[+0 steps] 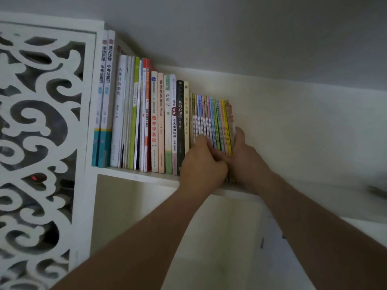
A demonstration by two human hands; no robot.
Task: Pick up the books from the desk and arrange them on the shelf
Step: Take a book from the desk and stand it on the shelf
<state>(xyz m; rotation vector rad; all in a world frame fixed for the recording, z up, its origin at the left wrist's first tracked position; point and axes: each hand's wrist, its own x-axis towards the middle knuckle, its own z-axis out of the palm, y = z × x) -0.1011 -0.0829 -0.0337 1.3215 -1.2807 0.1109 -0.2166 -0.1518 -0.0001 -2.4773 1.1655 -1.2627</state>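
Taller books (159, 122) left — fretwork panel (41, 122) beyond

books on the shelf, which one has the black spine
The black book just left of the left hand, between a white spine and a cream one; no other spine is dark.

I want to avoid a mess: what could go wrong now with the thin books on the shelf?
The thin colourful books have no support on their right, only the right hand; they may topple when released. The left hand presses their spines, so its fingers may be pinched. The shelf edge is close: books may slide off.
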